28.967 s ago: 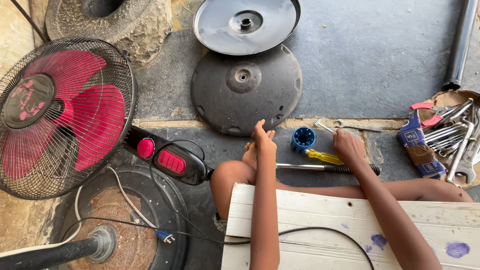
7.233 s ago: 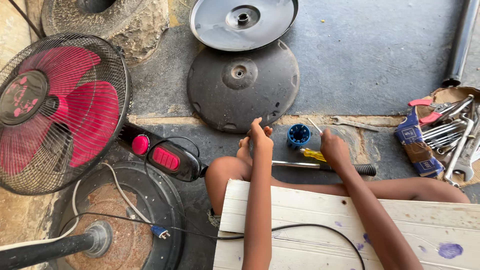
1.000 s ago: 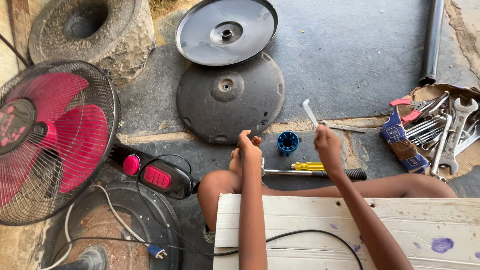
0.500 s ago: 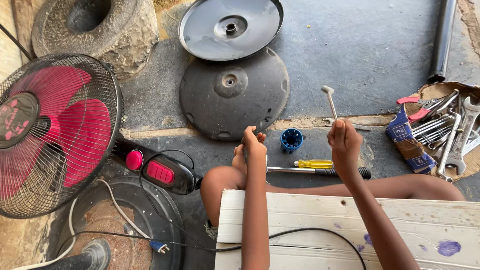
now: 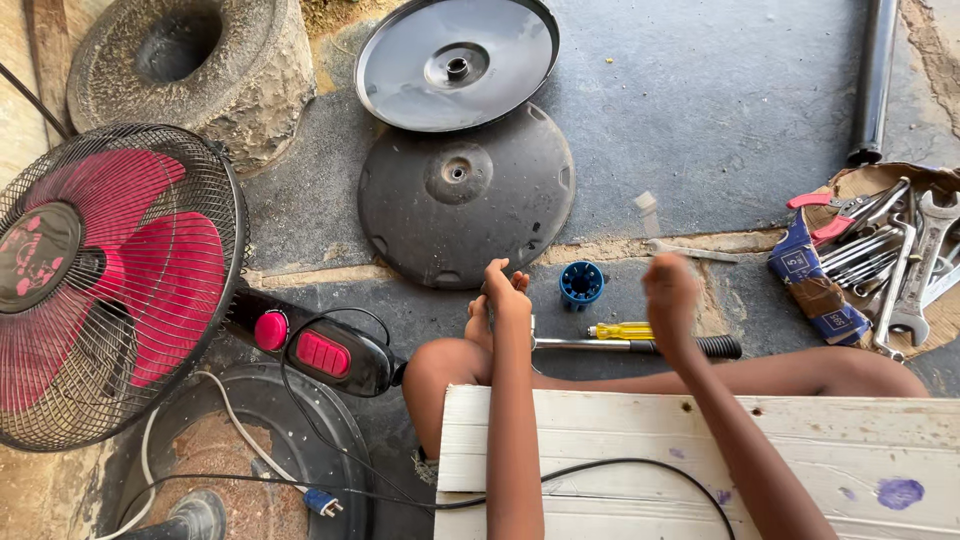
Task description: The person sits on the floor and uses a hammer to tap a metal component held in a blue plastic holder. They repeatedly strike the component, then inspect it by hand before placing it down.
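Fingers, left hand: bunched close together just above the knee, near the end of the metal rod. Whether anything small is pinched cannot be told.
Fingers, right hand: closed in a fist, lifted off the floor and blurred. A small white piece is seen just above the fist and seems to be held.
Step in hand: fan parts look to be worked on, with the white piece picked up and brought over the floor.
Next move: a slow, steady hand is called for, so that the small piece is not dropped among the tools.
Close by: a blue cap and a yellow screwdriver are laid on the floor between the hands.
Plates: a dark round plate is laid flat, with a shiny round plate partly over its far edge.
Fan: a wire cage with pink blades is laid at the left, joined to a black box with red buttons.
Package: a flat blue and brown pack with a printed label is laid at the right, touching the spanners and pliers.
Board: a white board is laid across the legs, marked with purple spots.
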